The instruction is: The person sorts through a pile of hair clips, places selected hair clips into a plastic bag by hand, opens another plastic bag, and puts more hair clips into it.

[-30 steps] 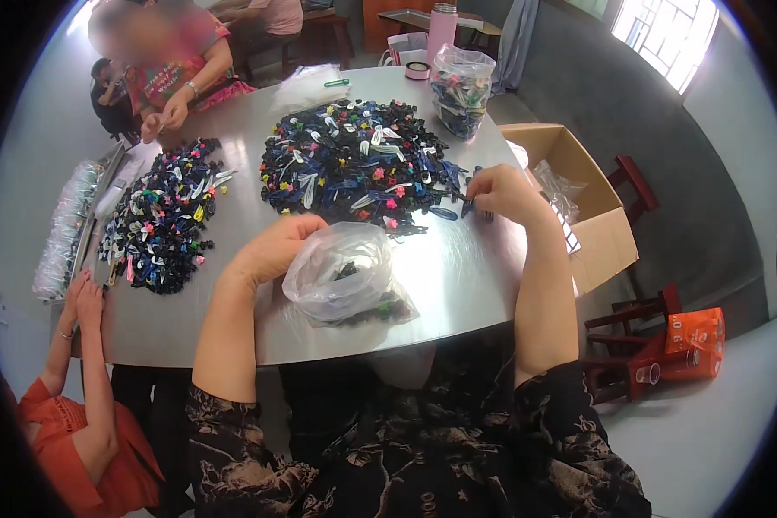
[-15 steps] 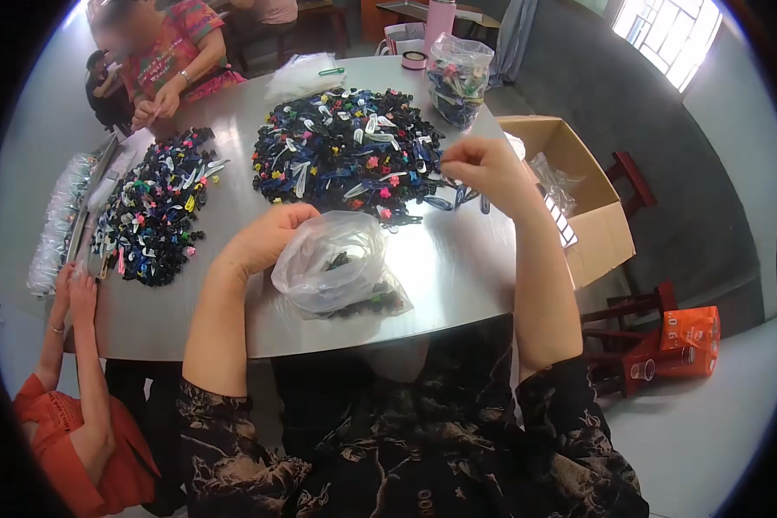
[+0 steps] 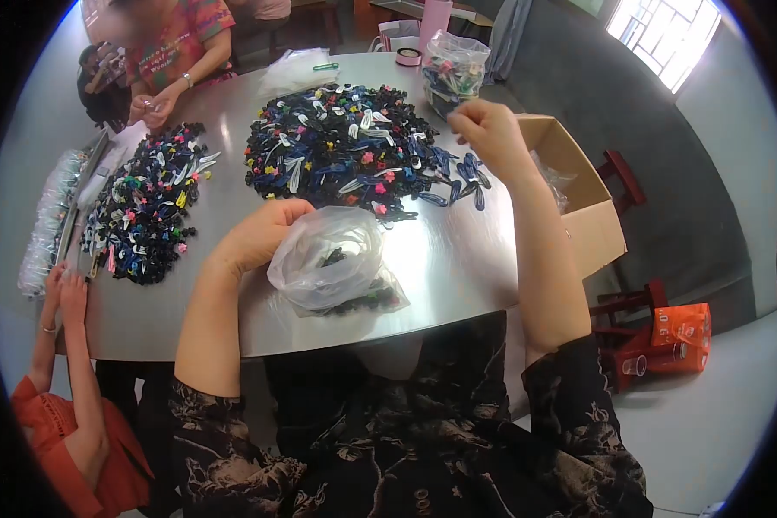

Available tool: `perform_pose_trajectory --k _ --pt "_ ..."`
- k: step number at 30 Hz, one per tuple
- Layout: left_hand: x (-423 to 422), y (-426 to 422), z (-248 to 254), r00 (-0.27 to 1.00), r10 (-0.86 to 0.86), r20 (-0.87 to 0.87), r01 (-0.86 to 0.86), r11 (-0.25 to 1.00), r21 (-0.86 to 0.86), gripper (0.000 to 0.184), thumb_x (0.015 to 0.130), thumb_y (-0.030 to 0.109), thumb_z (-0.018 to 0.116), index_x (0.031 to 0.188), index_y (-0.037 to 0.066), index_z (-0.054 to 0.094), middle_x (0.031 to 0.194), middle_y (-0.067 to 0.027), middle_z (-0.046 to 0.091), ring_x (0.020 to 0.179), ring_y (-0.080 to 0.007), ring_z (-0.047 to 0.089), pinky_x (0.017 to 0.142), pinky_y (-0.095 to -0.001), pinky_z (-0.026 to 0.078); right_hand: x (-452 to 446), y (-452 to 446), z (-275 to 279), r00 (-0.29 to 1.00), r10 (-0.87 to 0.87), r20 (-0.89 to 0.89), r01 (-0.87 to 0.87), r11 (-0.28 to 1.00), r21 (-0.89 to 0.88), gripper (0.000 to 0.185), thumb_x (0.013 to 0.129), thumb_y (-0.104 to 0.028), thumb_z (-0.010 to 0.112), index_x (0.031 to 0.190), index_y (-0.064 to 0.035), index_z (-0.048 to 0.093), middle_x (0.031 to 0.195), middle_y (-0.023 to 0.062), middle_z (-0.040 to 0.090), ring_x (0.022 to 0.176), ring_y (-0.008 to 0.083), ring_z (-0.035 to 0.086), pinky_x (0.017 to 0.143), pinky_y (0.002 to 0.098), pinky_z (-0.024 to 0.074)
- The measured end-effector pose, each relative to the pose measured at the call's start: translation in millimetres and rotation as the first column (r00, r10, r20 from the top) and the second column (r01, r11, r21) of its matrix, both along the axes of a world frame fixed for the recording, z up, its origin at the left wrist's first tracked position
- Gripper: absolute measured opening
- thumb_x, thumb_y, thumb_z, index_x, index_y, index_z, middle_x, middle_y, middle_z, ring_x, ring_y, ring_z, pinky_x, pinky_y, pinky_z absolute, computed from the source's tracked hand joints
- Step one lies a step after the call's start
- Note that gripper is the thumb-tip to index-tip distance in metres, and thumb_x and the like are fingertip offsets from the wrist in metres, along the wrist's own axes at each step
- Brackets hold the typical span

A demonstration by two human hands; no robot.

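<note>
My left hand (image 3: 272, 226) pinches the rim of a clear plastic bag (image 3: 324, 268) that stands open near the table's front edge, with some dark and coloured clips inside. My right hand (image 3: 489, 134) is raised above the right end of the large pile of hair clips (image 3: 337, 155), its fingers closed together; whatever they may hold is too small to make out. Several dark blue clips (image 3: 466, 180) lie loose just below that hand, at the pile's right edge. A filled clear bag (image 3: 455, 65) stands behind it.
A second clip pile (image 3: 147, 203) lies on the left of the metal table (image 3: 233, 315). One co-worker (image 3: 177, 52) is at the far left, another (image 3: 78, 414) at the near left. Right of the table are a cardboard box (image 3: 597, 233) and an orange bag (image 3: 682, 335).
My right hand has risen from the loose clips at the pile's right edge and moved away toward the filled bag. My left hand stays at the open bag. The view has shifted slightly.
</note>
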State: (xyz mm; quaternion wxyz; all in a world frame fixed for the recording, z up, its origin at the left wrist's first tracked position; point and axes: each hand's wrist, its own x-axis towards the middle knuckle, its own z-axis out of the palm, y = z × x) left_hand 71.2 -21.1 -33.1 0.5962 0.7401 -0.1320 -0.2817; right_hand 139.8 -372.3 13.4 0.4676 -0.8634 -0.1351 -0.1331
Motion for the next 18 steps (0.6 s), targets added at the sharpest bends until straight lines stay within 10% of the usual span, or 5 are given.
perform_pose_trajectory --k 9,18 --pt "-0.9 -0.8 3.8 1.000 0.011 0.026 -0.012 0.999 0.048 0.016 0.089 0.014 0.071 0.102 0.004 0.068 0.088 0.0045 0.065 0.075 -0.0036 0.057 0.066 -0.0215 0.050 27.5 -24.3 -69.1 0.990 -0.141 0.003 0.128 0.885 -0.447 0.021 0.079 -0.007 0.069 0.099 -0.0049 0.074 0.097 0.0132 0.070 0.088 0.0254 0.068 0.079 0.0360 0.0534" --pt "-1.1 -1.8 2.9 0.999 0.046 -0.018 -0.045 0.999 0.020 0.015 0.090 0.015 0.072 0.099 0.004 0.069 0.087 0.0038 0.067 0.075 -0.0044 0.060 0.066 -0.0210 0.050 6.3 -7.7 -59.8 0.996 -0.092 0.009 0.089 0.934 -0.345 0.019 0.079 -0.011 0.072 0.096 -0.0041 0.074 0.099 0.0135 0.070 0.090 0.0264 0.069 0.082 0.0377 0.0534"
